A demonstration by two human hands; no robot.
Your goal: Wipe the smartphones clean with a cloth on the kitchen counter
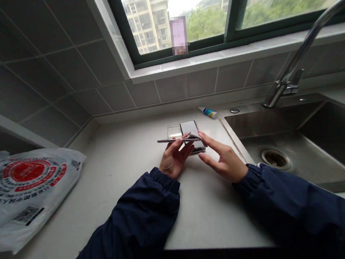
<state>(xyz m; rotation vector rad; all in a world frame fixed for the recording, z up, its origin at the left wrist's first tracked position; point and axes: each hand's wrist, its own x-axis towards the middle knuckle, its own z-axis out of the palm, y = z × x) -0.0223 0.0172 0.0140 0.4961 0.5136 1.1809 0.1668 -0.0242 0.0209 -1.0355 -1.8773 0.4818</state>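
My left hand [173, 160] grips a thin, flat phone [170, 140], held nearly level and seen edge-on above the counter. At the phone's right end, a small grey cloth or soft sheet [194, 135] lies folded over it. The fingertips of my right hand [225, 159] hold this piece against the phone, while the thumb is spread away below. Under the raised phone, a second flat phone-like device [188, 126] with a dark rim rests on the counter, partly covered by my hands. A clear case or box [174, 130] sits beside it on the left.
On the white counter [126, 149], a small white-and-blue tube [208, 112] lies near the back. A steel sink [309, 145] with a tall faucet [297, 60] is at the right. A printed white plastic bag [57, 188] occupies the left side. Behind stands a tiled wall under a window.
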